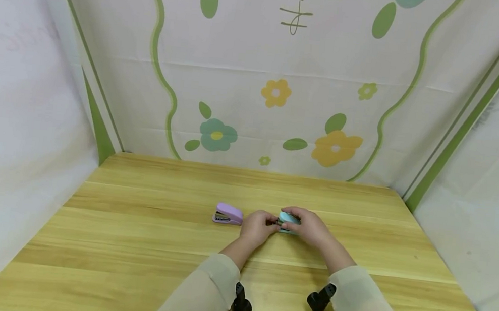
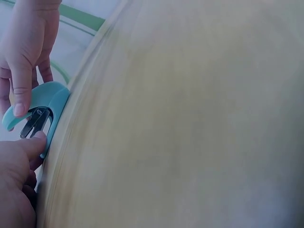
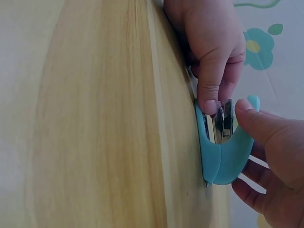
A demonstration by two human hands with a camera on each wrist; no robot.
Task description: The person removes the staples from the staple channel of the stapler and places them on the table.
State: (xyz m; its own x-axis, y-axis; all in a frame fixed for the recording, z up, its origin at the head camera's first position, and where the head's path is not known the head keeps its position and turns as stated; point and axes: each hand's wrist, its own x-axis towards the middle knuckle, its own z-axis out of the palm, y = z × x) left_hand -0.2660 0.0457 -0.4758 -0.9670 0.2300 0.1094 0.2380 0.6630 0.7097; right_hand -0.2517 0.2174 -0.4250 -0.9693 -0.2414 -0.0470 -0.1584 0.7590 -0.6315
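A light teal stapler (image 1: 289,217) sits on the wooden table, its top cover raised away from the base and its metal and black inner parts bared. My right hand (image 1: 312,228) grips the cover from the right, the thumb on its front end in the right wrist view. From the left, my left hand (image 1: 256,228) pinches the front of the stapler (image 3: 228,164), with the thumb tip over the metal channel. Whether a small staple strip lies under that thumb I cannot tell. Just left of my left hand stands a purple stapler (image 1: 231,212), touched by neither hand's fingertips.
The wooden table (image 1: 139,245) reaches back to a white cloth (image 1: 242,48) printed with flowers and leaves. Cloth walls also hang at the left and right sides. Black wrist cameras (image 1: 241,306) are strapped at both sleeves.
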